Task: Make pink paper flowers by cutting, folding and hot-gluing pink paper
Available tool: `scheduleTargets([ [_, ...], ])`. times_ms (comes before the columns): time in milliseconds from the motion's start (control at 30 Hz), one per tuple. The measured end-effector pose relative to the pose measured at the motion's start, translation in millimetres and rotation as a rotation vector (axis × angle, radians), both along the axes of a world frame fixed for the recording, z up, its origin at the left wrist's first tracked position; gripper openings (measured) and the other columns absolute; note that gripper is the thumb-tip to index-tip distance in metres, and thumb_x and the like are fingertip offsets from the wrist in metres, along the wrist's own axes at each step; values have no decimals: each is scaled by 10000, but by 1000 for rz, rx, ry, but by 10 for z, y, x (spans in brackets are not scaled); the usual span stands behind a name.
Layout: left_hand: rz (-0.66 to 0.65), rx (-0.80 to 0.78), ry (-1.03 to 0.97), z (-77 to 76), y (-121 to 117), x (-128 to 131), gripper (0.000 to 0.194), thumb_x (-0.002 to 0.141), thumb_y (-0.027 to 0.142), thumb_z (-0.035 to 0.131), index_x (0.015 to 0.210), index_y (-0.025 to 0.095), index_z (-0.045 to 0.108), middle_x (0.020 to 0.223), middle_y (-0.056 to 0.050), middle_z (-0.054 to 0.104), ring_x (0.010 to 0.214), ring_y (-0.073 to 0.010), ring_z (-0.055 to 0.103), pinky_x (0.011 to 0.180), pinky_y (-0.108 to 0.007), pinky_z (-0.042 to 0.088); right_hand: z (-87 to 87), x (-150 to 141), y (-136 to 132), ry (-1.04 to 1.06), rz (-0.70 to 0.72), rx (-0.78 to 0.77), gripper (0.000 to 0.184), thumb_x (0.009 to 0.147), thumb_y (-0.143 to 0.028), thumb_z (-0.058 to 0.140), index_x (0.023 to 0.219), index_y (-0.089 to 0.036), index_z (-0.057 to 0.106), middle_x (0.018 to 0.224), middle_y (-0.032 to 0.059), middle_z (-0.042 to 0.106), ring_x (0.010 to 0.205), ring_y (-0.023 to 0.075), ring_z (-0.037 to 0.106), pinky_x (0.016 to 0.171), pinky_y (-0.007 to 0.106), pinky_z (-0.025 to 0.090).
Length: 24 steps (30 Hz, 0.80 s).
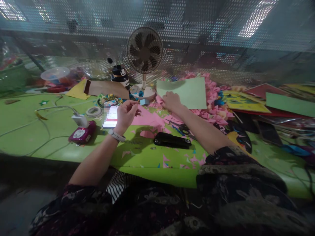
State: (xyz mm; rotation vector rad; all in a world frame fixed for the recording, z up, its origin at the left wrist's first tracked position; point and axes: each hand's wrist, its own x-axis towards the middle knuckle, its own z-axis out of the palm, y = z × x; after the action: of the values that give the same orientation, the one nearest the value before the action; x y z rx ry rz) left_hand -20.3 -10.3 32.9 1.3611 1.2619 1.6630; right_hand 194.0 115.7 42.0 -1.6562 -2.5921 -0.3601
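Observation:
My left hand [126, 114], a watch [116, 135] on its wrist, hovers over the pink paper sheet [150, 117] beside a lit phone [111, 117]. Its thumb and fingertips are pinched together; whatever is between them is too small to name. My right hand [172, 101] reaches further forward, its fingers closed on a pink paper piece [159, 99] at the left edge of a pale green sheet [189, 93]. That sheet leans on a heap of folded pink paper [214, 88]. A black stapler [172, 141] and scissors [183, 127] lie below the hands.
A fan [145, 50] and a dark bottle [120, 77] stand at the back against perforated mesh. On the left are a tape roll [94, 112], a purple power socket [82, 132] and loose cables. Paper scraps litter the green table [140, 160]; coloured sheets [290, 103] are stacked right.

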Motion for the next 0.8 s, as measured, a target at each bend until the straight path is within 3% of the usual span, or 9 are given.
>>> scheduleTargets([
  [167,-9,-3,9,0,6,-5,144,796,289,633,840,153,630,585,3,658,475,-106,639,488,-196,528,245,228,198,190,-130,45,352,928,-351,512,1155,-136,673,1189,216,645,1095,378,576,857,434,459],
  [300,-7,-11,22,1,4,-4,155,784,300,650,838,156,634,580,9,657,471,-108,640,480,-195,529,270,334,277,230,-135,16,363,891,-374,585,1158,-146,677,1128,190,678,1075,375,597,861,437,469],
  [367,-11,-15,32,-9,-2,-2,161,781,304,653,841,155,640,582,9,658,472,-106,638,487,-195,534,242,373,269,212,-77,-46,402,886,-377,593,1211,-148,657,1196,176,665,1109,354,591,901,415,467],
  [467,-23,-20,38,-21,-12,6,173,787,306,653,858,148,651,589,5,662,479,-104,640,495,-191,534,204,429,176,178,103,-162,623,822,-384,671,1366,-108,543,1394,181,553,1190,324,551,957,370,451],
  [533,-23,-15,39,-10,-16,10,173,793,306,658,856,145,655,586,8,658,473,-99,633,492,-189,527,196,443,65,167,171,-163,694,801,-362,683,1408,-83,492,1430,197,514,1207,316,535,953,358,445],
  [633,10,47,-16,38,-6,-9,150,794,304,680,829,159,656,582,22,652,477,-91,627,495,-182,518,215,351,-111,144,203,-126,495,838,-302,614,1293,-107,601,1308,176,608,1134,294,571,872,329,441],
  [733,87,139,-151,84,34,-72,158,808,339,696,826,187,658,583,28,652,500,-98,642,492,-182,511,232,77,-207,156,266,-197,283,873,-331,583,1027,-136,719,1098,121,704,961,241,626,739,282,414],
  [800,126,165,-223,89,72,-123,162,813,355,701,817,198,661,577,27,648,500,-101,642,475,-183,498,214,-172,-208,198,317,-273,251,868,-347,612,947,-138,724,1020,90,728,902,204,635,707,256,391],
])
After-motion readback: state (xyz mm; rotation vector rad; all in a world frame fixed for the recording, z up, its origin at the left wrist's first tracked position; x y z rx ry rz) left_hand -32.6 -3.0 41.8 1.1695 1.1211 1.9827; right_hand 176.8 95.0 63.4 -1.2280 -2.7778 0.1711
